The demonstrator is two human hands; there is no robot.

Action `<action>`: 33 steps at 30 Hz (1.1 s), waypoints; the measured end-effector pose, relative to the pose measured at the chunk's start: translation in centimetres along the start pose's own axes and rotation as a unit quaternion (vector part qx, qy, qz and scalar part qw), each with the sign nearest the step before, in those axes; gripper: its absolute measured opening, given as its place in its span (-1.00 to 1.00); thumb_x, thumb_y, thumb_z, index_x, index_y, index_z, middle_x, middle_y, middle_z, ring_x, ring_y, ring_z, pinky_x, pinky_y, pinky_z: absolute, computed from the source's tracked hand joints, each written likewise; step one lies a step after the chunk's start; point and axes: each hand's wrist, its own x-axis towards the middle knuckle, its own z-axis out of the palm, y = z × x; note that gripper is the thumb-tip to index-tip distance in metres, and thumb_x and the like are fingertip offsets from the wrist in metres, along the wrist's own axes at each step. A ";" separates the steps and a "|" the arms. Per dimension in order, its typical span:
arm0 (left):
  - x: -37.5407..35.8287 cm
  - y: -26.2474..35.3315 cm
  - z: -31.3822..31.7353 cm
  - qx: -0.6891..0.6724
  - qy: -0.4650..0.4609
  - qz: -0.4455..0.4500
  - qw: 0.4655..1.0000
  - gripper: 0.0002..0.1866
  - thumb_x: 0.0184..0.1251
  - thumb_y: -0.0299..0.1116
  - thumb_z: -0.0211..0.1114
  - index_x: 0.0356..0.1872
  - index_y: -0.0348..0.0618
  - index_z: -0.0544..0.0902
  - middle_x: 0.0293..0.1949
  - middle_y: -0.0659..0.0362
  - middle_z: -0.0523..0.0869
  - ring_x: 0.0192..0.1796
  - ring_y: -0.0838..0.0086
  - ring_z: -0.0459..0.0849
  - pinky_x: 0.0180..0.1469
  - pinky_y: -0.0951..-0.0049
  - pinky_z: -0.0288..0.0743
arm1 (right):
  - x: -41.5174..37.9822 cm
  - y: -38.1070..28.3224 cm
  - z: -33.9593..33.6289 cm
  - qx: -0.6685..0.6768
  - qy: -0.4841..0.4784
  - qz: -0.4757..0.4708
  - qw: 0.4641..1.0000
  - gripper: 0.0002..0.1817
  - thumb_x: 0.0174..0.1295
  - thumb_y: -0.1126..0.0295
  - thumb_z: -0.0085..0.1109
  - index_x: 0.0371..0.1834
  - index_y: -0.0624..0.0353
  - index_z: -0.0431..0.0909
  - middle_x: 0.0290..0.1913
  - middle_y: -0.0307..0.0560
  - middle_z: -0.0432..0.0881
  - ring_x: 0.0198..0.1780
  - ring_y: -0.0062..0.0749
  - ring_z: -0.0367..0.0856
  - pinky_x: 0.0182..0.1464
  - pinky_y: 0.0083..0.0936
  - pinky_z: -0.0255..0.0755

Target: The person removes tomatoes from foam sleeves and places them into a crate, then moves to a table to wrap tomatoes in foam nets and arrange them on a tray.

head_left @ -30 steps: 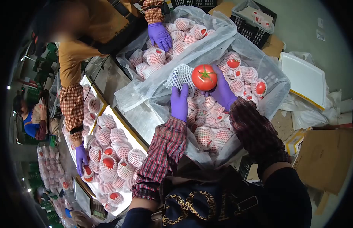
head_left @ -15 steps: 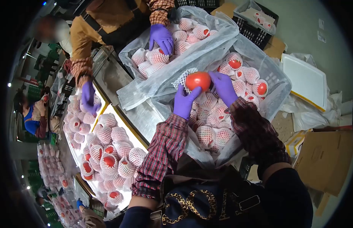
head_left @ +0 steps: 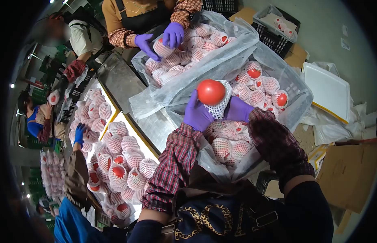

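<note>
A large red tomato [head_left: 210, 91], partly sleeved in a white foam net [head_left: 221, 102], is held above the near lined crate. My left hand [head_left: 197, 111], in a purple glove, grips it from the left and below. On the other side, my purple-gloved right hand [head_left: 238, 109] closes against the net's right edge; its fingertips are partly hidden behind the net. Below both hands lie netted tomatoes [head_left: 232, 148] in the crate, which has a translucent plastic liner [head_left: 296, 106].
Across from me, a co-worker's purple-gloved hands [head_left: 172, 35] handle netted fruit in a second lined crate [head_left: 241, 38]. Lit trays of netted fruit [head_left: 117, 173] stand left, where another person's blue-gloved hand [head_left: 80, 133] reaches in. A cardboard box [head_left: 345, 174] stands right.
The tomato has turned, and the net has gone from its left side to its lower right. The co-worker's hand has left the tray for the far crate; a blue-gloved arm has appeared at left.
</note>
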 end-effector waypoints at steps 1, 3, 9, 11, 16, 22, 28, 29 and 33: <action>-0.2 0.1 0.0 0.024 -0.009 -0.002 1.000 -0.35 0.32 0.02 -0.02 0.27 -0.23 0.14 0.26 -0.09 0.25 0.27 0.10 0.29 0.27 0.05 0.21 | 0.3 0.1 -0.2 0.069 -0.003 0.018 0.997 -0.64 0.32 0.27 -0.18 0.10 0.21 0.32 0.05 -0.03 0.47 0.03 -0.35 0.48 0.07 -0.34 0.42; -0.2 0.1 0.1 -0.014 -0.012 -0.028 0.999 -0.34 0.29 0.03 0.02 0.27 -0.18 0.15 0.26 -0.06 0.26 0.27 0.10 0.30 0.26 0.00 0.21 | 0.6 -0.3 -0.6 0.189 0.046 0.053 0.980 -0.66 0.30 0.34 -0.18 0.09 0.21 0.35 0.07 -0.03 0.47 0.05 -0.36 0.47 0.10 -0.33 0.40; 0.4 -0.3 -0.1 0.276 0.138 0.037 0.950 -0.32 0.06 -0.25 0.35 0.19 -0.10 0.23 0.06 0.08 0.45 0.09 0.33 0.51 0.01 0.27 0.53 | -0.8 -4.3 0.4 -0.213 0.293 -0.257 0.896 -0.75 0.19 0.40 0.04 -0.11 0.29 0.44 -0.22 -0.12 0.53 -0.22 -0.50 0.52 -0.13 -0.57 0.39; 2.3 -1.8 -4.6 0.450 0.186 0.193 0.852 -0.25 -0.15 -0.31 0.47 0.13 -0.13 0.28 -0.06 0.11 0.49 0.00 0.43 0.49 0.00 0.42 0.47 | -1.5 -4.2 4.6 -0.372 0.344 -0.258 0.823 -0.83 0.05 0.51 0.22 -0.28 0.29 0.53 -0.36 -0.22 0.54 -0.32 -0.55 0.47 -0.23 -0.62 0.37; 1.7 -1.4 -5.3 0.413 0.161 0.298 0.845 -0.36 -0.06 -0.56 0.28 0.15 -0.16 0.27 -0.05 0.15 0.48 0.02 0.49 0.47 0.06 0.49 0.39 | -1.0 -2.3 7.5 -0.473 0.138 -0.341 0.801 -0.87 0.09 0.55 0.16 -0.27 0.26 0.54 -0.42 -0.26 0.50 -0.43 -0.67 0.36 -0.41 -0.69 0.27; -6.0 6.3 0.1 0.432 0.113 0.424 0.788 -0.49 0.15 -0.55 0.19 0.15 -0.15 0.27 -0.04 0.15 0.50 -0.02 0.51 0.51 0.07 0.48 0.41 | 0.0 -0.5 1.2 -0.453 0.168 -0.094 0.871 -0.75 0.24 0.34 0.01 -0.10 0.23 0.50 -0.27 -0.13 0.56 -0.23 -0.47 0.51 -0.16 -0.58 0.37; -25.5 14.2 3.9 0.880 0.360 0.310 -0.021 -0.95 0.11 -0.41 0.17 -0.43 -0.14 0.53 -0.33 0.24 0.56 -0.23 0.40 0.54 -0.20 0.44 0.41 | -1.8 7.0 -1.4 -0.755 -0.150 0.105 0.629 -0.53 0.08 0.11 0.13 0.00 0.17 0.48 -0.06 0.16 0.53 -0.02 -0.04 0.49 0.01 -0.25 0.37; -29.0 14.2 3.9 0.865 0.404 0.289 -0.069 -0.94 0.07 -0.44 0.19 -0.51 -0.17 0.52 -0.39 0.27 0.55 -0.29 0.43 0.53 -0.26 0.47 0.40 | -1.7 7.4 -1.2 -0.742 -0.162 0.131 0.637 -0.54 0.07 0.11 0.13 -0.02 0.16 0.49 -0.06 0.16 0.53 -0.02 -0.04 0.49 0.01 -0.25 0.37; -43.1 14.2 -4.9 0.485 0.574 0.631 0.193 -0.62 -0.06 -0.50 0.27 -0.14 -0.32 0.46 -0.25 0.09 0.58 -0.21 0.33 0.57 -0.07 0.48 0.45 | -1.5 7.7 -2.8 -0.729 -0.191 0.136 0.643 -0.60 0.04 0.13 0.14 -0.10 0.11 0.54 -0.07 0.11 0.54 -0.01 -0.05 0.48 0.00 -0.24 0.37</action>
